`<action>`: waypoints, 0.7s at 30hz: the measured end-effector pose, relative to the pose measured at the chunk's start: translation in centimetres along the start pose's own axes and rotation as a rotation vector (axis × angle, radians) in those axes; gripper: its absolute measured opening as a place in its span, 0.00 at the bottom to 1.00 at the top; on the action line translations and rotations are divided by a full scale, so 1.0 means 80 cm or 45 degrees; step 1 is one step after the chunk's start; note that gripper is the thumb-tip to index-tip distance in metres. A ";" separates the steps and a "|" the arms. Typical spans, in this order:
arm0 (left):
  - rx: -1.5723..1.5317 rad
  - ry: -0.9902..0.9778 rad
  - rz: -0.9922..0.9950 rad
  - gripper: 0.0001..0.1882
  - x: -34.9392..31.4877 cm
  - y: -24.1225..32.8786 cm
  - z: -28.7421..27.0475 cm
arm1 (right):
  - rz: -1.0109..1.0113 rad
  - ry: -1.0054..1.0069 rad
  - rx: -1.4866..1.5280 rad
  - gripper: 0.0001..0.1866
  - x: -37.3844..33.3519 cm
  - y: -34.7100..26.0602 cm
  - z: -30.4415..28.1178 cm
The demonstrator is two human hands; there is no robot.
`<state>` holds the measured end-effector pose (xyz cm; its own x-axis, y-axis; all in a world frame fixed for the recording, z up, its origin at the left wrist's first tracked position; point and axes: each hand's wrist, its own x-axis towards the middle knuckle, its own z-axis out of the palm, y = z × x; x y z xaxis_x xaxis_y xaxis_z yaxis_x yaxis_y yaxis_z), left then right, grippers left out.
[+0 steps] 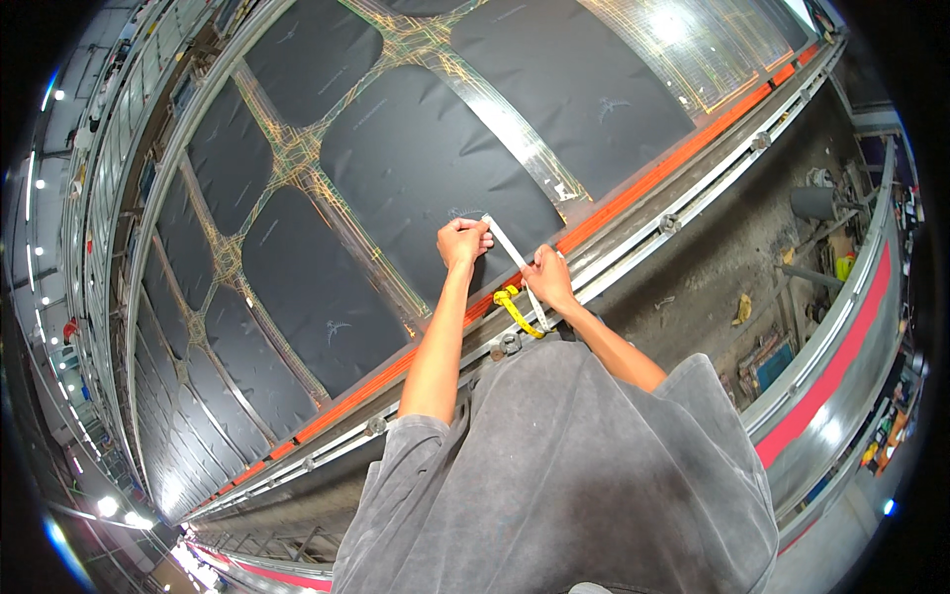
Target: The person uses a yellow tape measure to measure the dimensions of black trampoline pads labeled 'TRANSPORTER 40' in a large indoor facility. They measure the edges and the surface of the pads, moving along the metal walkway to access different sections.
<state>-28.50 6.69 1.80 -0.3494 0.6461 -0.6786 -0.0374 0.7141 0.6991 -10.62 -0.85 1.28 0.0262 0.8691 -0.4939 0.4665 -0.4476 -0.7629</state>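
Note:
A soft measuring tape, white on one face and yellow on the other, runs as a straight strip over a black sheet panel. My left hand is closed, with its fingertips pinched at the tape's far end. Closer to me, my right hand grips the tape at the table edge. The slack below it turns over to its yellow side and hangs in a loop against the rail, by my grey shirt. Faint pale marks show on the panel beside my left fingers.
The long table carries several black panels, parted by strips with yellow and green lines. An orange strip and a metal rail edge it. To the right lie floor clutter and another long table with a red band.

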 end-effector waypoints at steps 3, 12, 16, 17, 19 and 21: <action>-0.002 -0.003 -0.002 0.09 -0.001 0.001 0.000 | -0.007 0.000 0.017 0.13 0.000 -0.001 0.000; -0.020 -0.005 -0.031 0.09 -0.004 0.005 0.001 | -0.007 0.018 0.043 0.13 0.004 0.009 0.003; -0.028 -0.010 -0.039 0.09 -0.003 0.005 0.000 | -0.021 0.015 0.065 0.16 0.004 0.008 0.003; -0.026 -0.009 -0.043 0.10 -0.004 0.005 0.001 | -0.018 0.017 0.062 0.15 0.003 0.008 0.003; -0.034 -0.016 -0.046 0.10 -0.003 0.005 0.000 | -0.014 0.020 0.058 0.13 0.002 0.005 0.000; -0.036 -0.020 -0.051 0.10 -0.002 0.005 0.000 | -0.022 0.023 0.045 0.13 0.003 0.004 0.001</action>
<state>-28.43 6.86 2.20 -0.3327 0.6216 -0.7092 -0.0775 0.7314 0.6775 -10.53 -0.83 0.89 0.0345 0.8802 -0.4733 0.4357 -0.4395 -0.7855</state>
